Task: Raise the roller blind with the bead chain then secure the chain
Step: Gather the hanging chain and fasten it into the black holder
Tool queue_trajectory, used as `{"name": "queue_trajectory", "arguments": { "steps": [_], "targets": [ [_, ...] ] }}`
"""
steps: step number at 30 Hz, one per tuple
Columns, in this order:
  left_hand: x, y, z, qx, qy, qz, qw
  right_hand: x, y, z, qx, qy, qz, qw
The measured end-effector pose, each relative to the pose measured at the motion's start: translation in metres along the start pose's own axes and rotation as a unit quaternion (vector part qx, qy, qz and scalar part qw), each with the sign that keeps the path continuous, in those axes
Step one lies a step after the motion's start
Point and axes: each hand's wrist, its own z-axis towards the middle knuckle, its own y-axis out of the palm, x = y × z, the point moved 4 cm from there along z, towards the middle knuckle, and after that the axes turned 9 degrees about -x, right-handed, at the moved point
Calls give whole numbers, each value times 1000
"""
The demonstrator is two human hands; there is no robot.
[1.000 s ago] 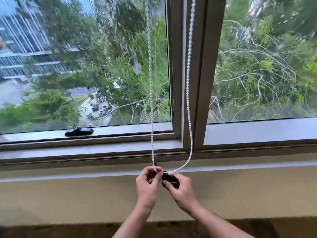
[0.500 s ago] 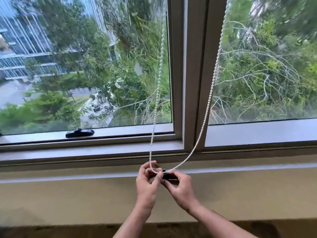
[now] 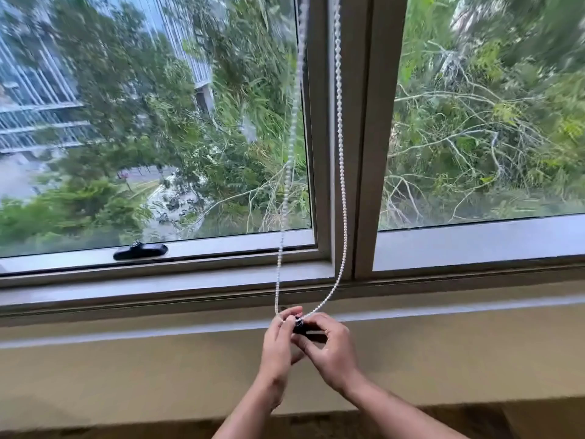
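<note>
Bead chain (image 3: 340, 172) loop pinched by left hand (image 3: 278, 346); right hand (image 3: 329, 346) grip apparently clamps black clip (image 3: 299, 324).

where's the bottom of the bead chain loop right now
In the head view, the bottom of the bead chain sits low and centre, just below the window sill, pinched between the left hand and right hand at a small black piece.

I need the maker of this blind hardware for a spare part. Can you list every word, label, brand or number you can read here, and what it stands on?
None can be read.
Small black piece held between the left hand and right hand: mostly covered, no marking shows.
Bead chain: plain white beads.
Black window handle: no lettering visible.
Building outside: blurred, no sign legible.
</note>
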Motion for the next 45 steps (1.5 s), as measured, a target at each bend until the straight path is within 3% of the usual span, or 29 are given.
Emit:
{"name": "queue_trajectory", "arguments": {
  "steps": [4,8,11,15,22,27,34,45],
  "targets": [
    [-5,12,-2,-46,-62,-40,996,0,-1,-3,11,6,-44,999],
    [-3,14,1,-53,-44,-36,997,1,-2,-3,18,28,-38,999],
    [-5,11,4,-40,-27,-6,999,-7,-3,-5,2,49,65,997],
    [-6,8,7,-29,-33,47,998,-15,-2,-4,16,101,235,967],
    [-1,11,2,-64,-36,-4,997,-8,-4,-3,37,178,243,953],
    [6,9,2,-52,-30,-11,998,-11,-5,-3,31,180,261,948],
    [13,14,1,-64,-51,-106,991,-8,0,1,39,192,295,935],
    [18,12,3,-52,-48,-159,985,0,2,9,-7,181,270,946]
  ]
}}
